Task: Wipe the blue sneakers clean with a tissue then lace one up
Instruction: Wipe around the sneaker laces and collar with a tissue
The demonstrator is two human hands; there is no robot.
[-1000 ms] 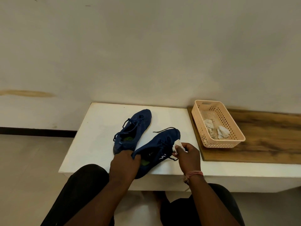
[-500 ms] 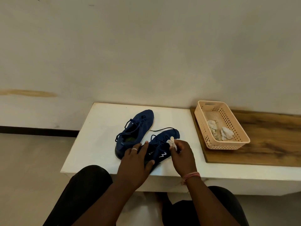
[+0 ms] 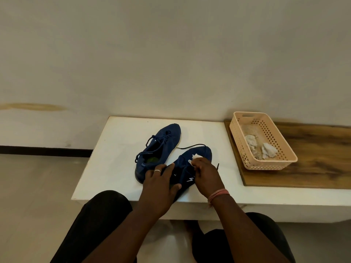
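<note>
Two blue sneakers lie on a white table (image 3: 114, 149). The far sneaker (image 3: 163, 141) rests on its sole, laces in, toe pointing away. The near sneaker (image 3: 201, 154) lies beside it to the right, with a loose black lace (image 3: 190, 147) trailing from its toe end. My left hand (image 3: 161, 185) grips the near sneaker's heel and collar from above. Pressed against this shoe's upper is a small white tissue (image 3: 194, 157), pinched in my right hand (image 3: 206, 173). A white zigzag logo shows between my hands.
A peach perforated basket (image 3: 266, 164) with crumpled used tissues (image 3: 267, 150) stands on a wooden board (image 3: 313, 158) at the table's right. A plain wall rises behind. My knees sit below the table's front edge.
My left hand moved from under the heel to grip the near sneaker from above. The shoe came down flatter on the table. My right hand slid the tissue up the upper.
</note>
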